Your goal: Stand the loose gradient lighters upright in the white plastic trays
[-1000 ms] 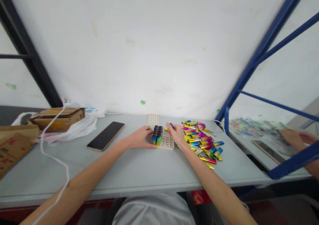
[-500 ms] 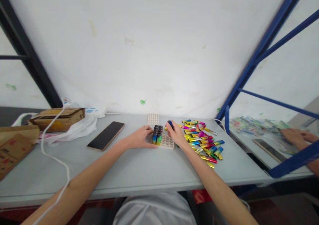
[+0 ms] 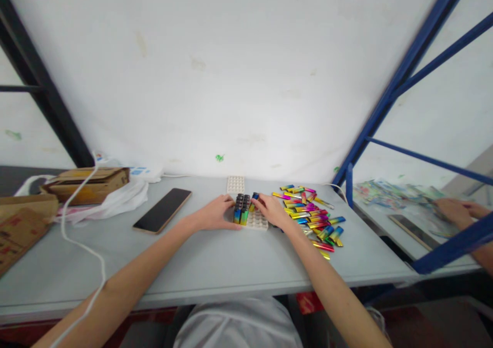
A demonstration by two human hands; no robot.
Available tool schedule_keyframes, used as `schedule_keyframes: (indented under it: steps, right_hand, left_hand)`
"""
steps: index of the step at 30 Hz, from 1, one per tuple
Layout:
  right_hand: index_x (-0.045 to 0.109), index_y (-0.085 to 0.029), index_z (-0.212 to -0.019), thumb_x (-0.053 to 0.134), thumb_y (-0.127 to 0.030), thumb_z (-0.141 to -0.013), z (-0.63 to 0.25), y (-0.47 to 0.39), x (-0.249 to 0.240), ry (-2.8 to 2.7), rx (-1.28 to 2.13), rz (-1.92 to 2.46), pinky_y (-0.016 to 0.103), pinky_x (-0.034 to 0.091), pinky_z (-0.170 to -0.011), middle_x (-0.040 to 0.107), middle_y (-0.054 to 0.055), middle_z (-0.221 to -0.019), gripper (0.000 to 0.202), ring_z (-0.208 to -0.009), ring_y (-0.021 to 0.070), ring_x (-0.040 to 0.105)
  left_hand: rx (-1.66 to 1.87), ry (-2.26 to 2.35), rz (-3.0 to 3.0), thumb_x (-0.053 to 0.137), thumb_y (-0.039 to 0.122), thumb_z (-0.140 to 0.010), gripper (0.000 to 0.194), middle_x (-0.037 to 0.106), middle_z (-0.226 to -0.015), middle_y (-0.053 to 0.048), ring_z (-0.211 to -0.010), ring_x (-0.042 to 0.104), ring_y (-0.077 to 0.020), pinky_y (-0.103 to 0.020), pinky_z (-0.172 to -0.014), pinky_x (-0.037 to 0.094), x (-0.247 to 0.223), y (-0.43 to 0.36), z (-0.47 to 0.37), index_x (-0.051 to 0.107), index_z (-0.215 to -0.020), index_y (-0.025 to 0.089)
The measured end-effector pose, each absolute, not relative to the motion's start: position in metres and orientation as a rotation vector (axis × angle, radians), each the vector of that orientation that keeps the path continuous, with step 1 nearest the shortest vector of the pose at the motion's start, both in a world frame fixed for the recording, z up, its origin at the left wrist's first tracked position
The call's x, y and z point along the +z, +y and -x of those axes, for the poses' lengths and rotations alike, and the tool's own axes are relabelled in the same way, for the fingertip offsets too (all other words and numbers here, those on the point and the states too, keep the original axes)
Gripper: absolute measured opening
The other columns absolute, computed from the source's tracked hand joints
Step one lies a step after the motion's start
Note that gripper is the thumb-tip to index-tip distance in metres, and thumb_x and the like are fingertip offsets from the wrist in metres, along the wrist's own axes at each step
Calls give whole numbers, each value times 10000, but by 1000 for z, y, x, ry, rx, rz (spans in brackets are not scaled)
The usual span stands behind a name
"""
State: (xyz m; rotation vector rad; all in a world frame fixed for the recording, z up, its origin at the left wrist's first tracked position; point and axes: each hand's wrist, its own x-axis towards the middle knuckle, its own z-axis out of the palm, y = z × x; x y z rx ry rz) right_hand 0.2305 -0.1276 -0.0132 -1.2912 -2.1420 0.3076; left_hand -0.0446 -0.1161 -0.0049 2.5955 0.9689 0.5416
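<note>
My left hand wraps the left side of a white tray, thumb at its front corner and fingers behind. Two rows of slim, black-topped lighters stand upright in the tray's left part, their bodies shiny blue, green and yellow. Between the fingertips of my right hand is another shiny blue-and-yellow lighter, held nearly upright at the back of the tray, just right of those rows. Whether its lower end sits in a hole is hard to see. Holes show at the tray's front right.
Right of the tray lies a loose pile of metallic coloured lighters. A second white tray is behind, by the wall. At left are a phone, cardboard box and white cable. Another person's hands work beyond the blue frame.
My right hand has moved left, bringing the lighter from beside the tray to over its back part, near the standing rows. My left hand stays on the tray.
</note>
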Motion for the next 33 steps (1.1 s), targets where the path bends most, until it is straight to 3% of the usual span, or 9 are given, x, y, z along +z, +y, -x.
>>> schedule_keyframes:
  steps: [5, 8, 11, 13, 17, 19, 26, 33]
  right_hand:
    - [680, -187, -867, 746, -285, -1053, -234, -128, -9, -2330, 263, 1231, 285, 475, -779, 742, 60, -880, 220, -823, 204, 658]
    - [748, -166, -965, 785, -301, -1025, -244, -131, -1, -2351, 302, 1193, 296, 518, -833, 774, 80, -964, 153, -878, 209, 697]
    - [788, -181, -1173, 679, -337, -1092, -270, -122, 14, -2237, 290, 1219, 313, 558, -918, 813, 97, -1125, 207, -986, 211, 741]
    - [802, -175, -1205, 604, -255, -1109, -294, -106, 24, -2174, 171, 1371, 341, 560, -1011, 821, 125, -1200, 234, -1086, 226, 756]
    - [807, -117, -1294, 517, -47, -1026, -338, -65, 36, -2135, 6, 1834, 381, 493, -1186, 780, 206, -1376, 401, -1298, 269, 722]
    - [818, -116, -1287, 544, -33, -981, -351, -50, 34, -2138, 8, 1894, 397, 477, -1212, 774, 214, -1394, 419, -1338, 293, 708]
    - [868, -193, -1148, 688, -156, -937, -374, -48, 18, -2228, 139, 1895, 347, 581, -1059, 853, 135, -1219, 279, -1136, 283, 791]
    - [867, -194, -1039, 792, -151, -875, -389, -57, 27, -2253, 271, 1831, 304, 620, -865, 875, 91, -1059, 186, -944, 255, 812]
  left_hand:
    - [531, 981, -2601, 863, 701, -806, 665, 731, -1259, -137, -1188, 678, -355, -452, -1087, 550, -5, -117, 44, 771, -1228, 196]
    - [511, 992, -2593, 854, 688, -814, 665, 723, -1274, -150, -1201, 675, -362, -463, -1092, 553, -3, -118, 44, 766, -1232, 178]
    - [494, 1007, -2592, 843, 697, -815, 667, 723, -1273, -157, -1199, 676, -368, -467, -1086, 559, -1, -119, 43, 766, -1212, 167]
    - [503, 1008, -2596, 843, 712, -807, 661, 729, -1264, -155, -1188, 681, -367, -465, -1078, 565, -1, -119, 43, 769, -1183, 173]
    - [527, 1003, -2600, 859, 711, -791, 639, 736, -1268, -157, -1174, 686, -361, -456, -1069, 572, -3, -118, 43, 772, -1161, 198]
    - [532, 1001, -2593, 864, 712, -783, 650, 736, -1264, -159, -1173, 685, -361, -465, -1076, 571, -4, -117, 44, 771, -1170, 197]
    - [548, 986, -2603, 848, 715, -795, 650, 738, -1263, -153, -1168, 682, -354, -462, -1073, 573, -4, -117, 44, 769, -1168, 190]
    - [529, 991, -2615, 838, 742, -803, 664, 733, -1268, -150, -1189, 683, -355, -441, -1082, 564, -4, -116, 44, 759, -1169, 194]
